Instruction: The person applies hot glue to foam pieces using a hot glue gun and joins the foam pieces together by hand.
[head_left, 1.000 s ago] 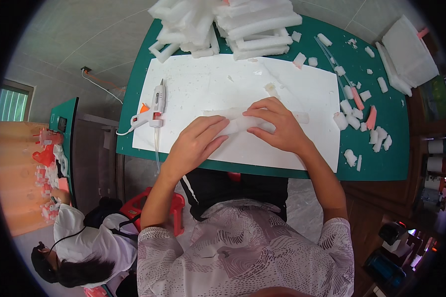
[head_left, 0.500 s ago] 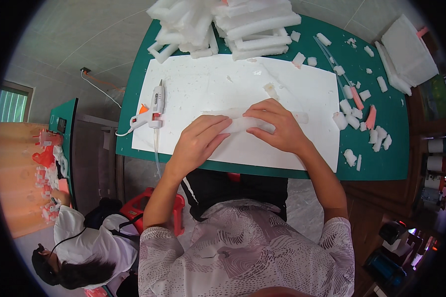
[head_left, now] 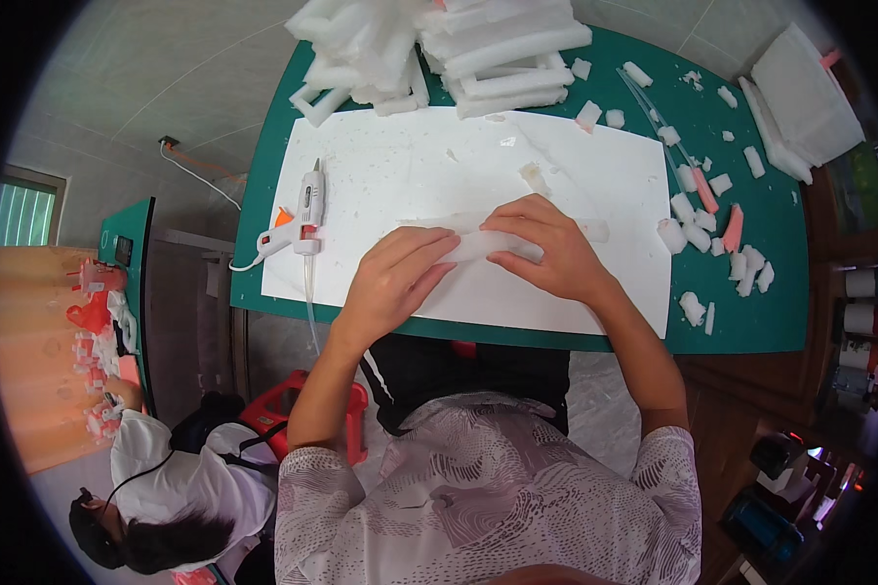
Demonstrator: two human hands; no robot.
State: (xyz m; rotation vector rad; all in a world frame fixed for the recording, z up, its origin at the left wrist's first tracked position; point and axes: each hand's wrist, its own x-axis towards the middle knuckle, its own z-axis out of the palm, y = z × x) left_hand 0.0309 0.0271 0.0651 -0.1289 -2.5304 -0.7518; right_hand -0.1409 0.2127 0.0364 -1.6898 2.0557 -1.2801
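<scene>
Between my hands lies a white foam strip [head_left: 473, 248], low over a white board [head_left: 380, 166]. My left hand [head_left: 397, 278] pinches its left end, with fingers on top and thumb below. At the other end my right hand [head_left: 544, 252] grips it the same way, fingers curled over. Just behind my fingers a pale, see-through strip [head_left: 587, 230] lies flat on the board, partly covered by my hands. A small yellowish scrap [head_left: 533, 178] sits beyond my right hand. To the left, a white hot glue gun [head_left: 302, 216] rests with its nozzle pointing away and a clear glue stick in its back.
Stacked white foam frames [head_left: 507, 58] stand at the far edge of the green table [head_left: 771, 312]. On the right lie foam scraps [head_left: 693, 234], pink pieces [head_left: 733, 227] and clear glue sticks [head_left: 654, 117]. A red stool [head_left: 356, 419] and another person [head_left: 185, 478] are at left.
My hands keep the same grip on the foam strip. The whole view has shifted very slightly; nothing on the table has visibly moved.
</scene>
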